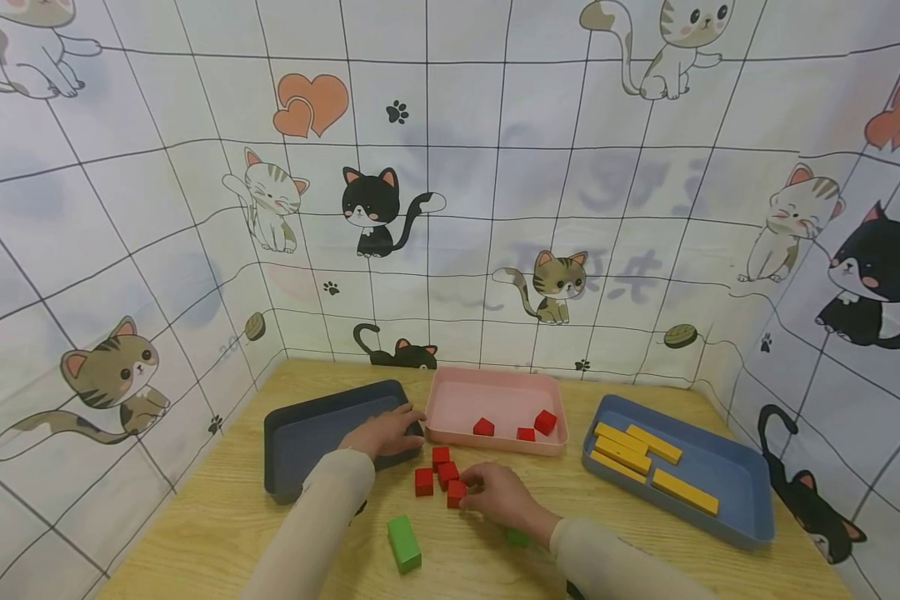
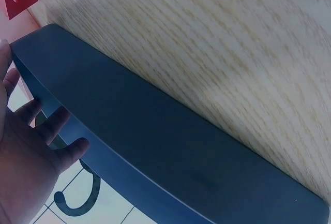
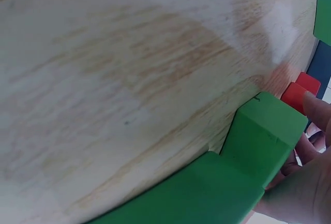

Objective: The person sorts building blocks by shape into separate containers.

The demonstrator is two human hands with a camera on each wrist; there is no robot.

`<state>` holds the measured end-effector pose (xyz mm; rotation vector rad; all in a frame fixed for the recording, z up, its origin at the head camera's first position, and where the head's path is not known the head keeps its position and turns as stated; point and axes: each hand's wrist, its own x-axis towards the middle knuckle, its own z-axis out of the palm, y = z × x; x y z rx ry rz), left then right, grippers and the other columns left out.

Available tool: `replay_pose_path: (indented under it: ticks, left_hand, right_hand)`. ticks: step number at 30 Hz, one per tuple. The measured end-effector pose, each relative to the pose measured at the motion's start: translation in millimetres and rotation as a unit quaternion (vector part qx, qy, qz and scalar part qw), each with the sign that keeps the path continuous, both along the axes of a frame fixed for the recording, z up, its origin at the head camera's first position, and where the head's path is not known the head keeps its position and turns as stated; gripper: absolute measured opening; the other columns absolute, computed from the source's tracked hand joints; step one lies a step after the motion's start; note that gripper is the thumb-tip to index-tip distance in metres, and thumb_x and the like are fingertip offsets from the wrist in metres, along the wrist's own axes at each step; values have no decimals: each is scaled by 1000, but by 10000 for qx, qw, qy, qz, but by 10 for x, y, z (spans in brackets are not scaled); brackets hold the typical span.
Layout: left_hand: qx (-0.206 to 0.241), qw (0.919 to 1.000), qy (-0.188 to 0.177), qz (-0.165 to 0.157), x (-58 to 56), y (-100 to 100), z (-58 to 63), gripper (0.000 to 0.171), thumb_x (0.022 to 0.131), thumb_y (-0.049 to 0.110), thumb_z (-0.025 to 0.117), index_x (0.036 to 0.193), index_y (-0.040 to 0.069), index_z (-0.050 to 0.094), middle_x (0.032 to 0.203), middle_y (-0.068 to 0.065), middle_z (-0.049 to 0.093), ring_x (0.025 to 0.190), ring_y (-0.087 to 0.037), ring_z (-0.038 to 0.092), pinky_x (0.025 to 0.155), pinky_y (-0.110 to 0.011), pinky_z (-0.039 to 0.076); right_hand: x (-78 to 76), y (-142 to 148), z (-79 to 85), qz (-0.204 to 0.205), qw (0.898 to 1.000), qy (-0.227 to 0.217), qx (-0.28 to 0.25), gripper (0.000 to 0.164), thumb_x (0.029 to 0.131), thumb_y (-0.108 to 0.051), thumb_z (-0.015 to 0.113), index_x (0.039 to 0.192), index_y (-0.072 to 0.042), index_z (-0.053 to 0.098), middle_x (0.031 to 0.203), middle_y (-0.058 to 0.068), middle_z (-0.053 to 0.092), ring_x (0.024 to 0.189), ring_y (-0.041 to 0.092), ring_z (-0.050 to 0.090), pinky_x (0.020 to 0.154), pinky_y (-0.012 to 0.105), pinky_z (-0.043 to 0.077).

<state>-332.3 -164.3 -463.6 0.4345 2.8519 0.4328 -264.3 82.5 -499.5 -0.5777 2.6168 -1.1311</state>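
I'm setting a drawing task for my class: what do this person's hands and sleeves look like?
The left sleeve and right sleeve are long and plain cream, with no visible pattern. The left hand and right hand are ungloved. A small dark patch shows beside the left sleeve, too little to identify.

Before you, pale wood table (image 1: 217,517). Dark tray (image 1: 315,442) on your left, pink tray (image 1: 487,396) at back middle, blue tray (image 1: 720,467) slantwise on your right. Four red cubes (image 1: 447,475) bunched before pink tray. Nearer you, green block (image 1: 403,544); more green blocks (image 3: 261,136), partly hidden, to its right.
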Motion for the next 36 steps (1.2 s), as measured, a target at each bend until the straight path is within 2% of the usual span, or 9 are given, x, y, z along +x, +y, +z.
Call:
replay_pose_path:
  ticks: [7,17,27,30,36]
  left_hand:
    - [-26,10000,-17,-14,18,2,11,51,99,40,60,146,24,49,160,-10,29,141,-39,36,109,-62,30]
    - [-6,10000,-5,1,21,14,12,50,99,38,61,146,23,50,160,-10,30,141,-39,36,110,-63,29]
    - [17,10000,-32,-2,29,6,16,50,99,36,61,146,22,49,160,-11,29,141,-40,35,110,-63,28]
    - [18,10000,-18,-51,27,3,15,50,99,36,60,146,21,50,160,-12,29,141,-41,35,110,-64,28]
    - [1,10000,-12,-33,28,5,17,50,99,37,61,145,22,50,160,-11,29,140,-41,35,108,-64,30]
  right_hand:
    - [-8,9,-13,64,9998,178,114,29,85,-17,79,111,-6,73,105,0,69,95,19,63,84,44,54]
    - [-19,35,51,-168,9997,-156,55,26,85,-21,80,110,-14,74,105,-2,68,98,22,61,89,49,52]
    - [-80,129,133,-220,9996,54,-162,30,86,-23,77,114,-13,73,107,-2,69,99,22,62,90,50,52]
    - [-96,157,166,-127,9992,227,-294,26,87,-20,77,112,-12,74,105,-2,68,96,21,62,88,48,53]
    - [-106,186,216,-194,9985,330,-393,24,88,-20,77,111,-13,74,105,-2,67,97,21,60,86,44,54]
